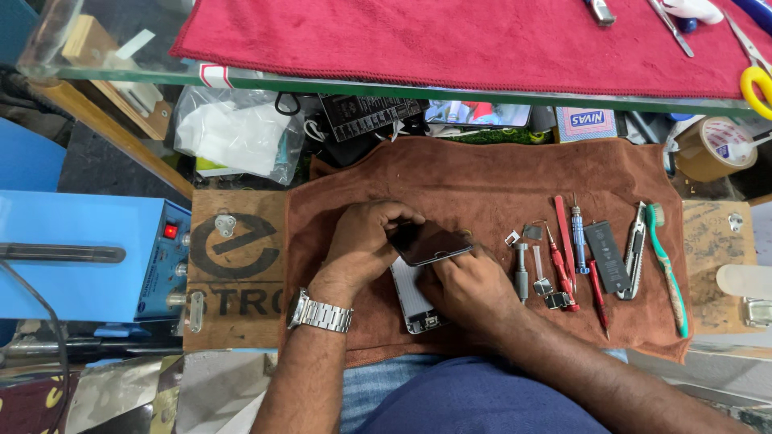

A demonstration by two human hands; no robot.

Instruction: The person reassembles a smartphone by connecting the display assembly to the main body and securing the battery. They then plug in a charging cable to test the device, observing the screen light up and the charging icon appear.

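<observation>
A smartphone lies opened on a brown towel (482, 181). Its dark screen panel (430, 243) is lifted off the silver rear housing (412, 296). My left hand (362, 245), with a metal watch on the wrist, grips the upper left edge of the screen panel. My right hand (466, 289) holds the panel's lower right side and rests over the housing. Part of the housing is hidden under both hands.
Right of the hands lie red screwdrivers (563, 257), a blue screwdriver (578, 229), a black phone battery (607, 257), a utility knife (635, 249), a green toothbrush (667, 269) and small metal parts (543, 285). A blue machine (88, 257) stands left. A red cloth (450, 36) covers the glass shelf above.
</observation>
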